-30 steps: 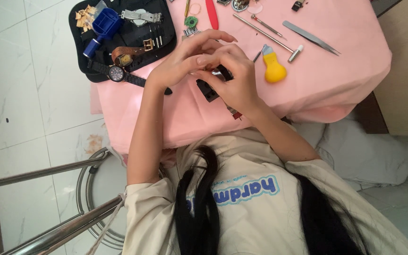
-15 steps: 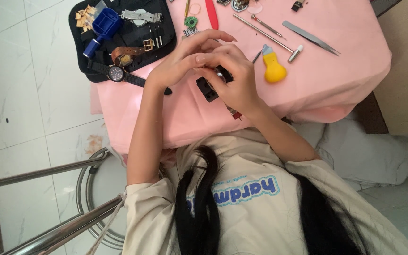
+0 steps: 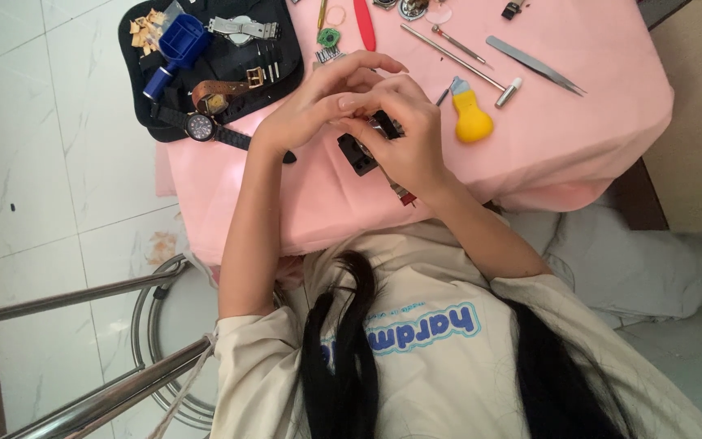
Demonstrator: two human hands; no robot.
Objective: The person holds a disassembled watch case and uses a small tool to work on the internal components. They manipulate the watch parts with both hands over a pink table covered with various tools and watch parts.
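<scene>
While mostly hidden, black watch point(image 3: 365, 149) looks small

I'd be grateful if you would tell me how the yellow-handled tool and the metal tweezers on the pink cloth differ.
The yellow-handled tool is short and bulbous; the metal tweezers are long, thin and pointed. The tool is bright yellow with a small blade, the tweezers plain grey. The tool lies nearer the right hand. Both lie flat on the pink cloth, untouched.

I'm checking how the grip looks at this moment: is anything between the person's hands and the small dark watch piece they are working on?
Nothing visible is. Both the left hand and the right hand are already closed around the small dark watch piece above the pink cloth. The fingers themselves hide most of it.
</scene>
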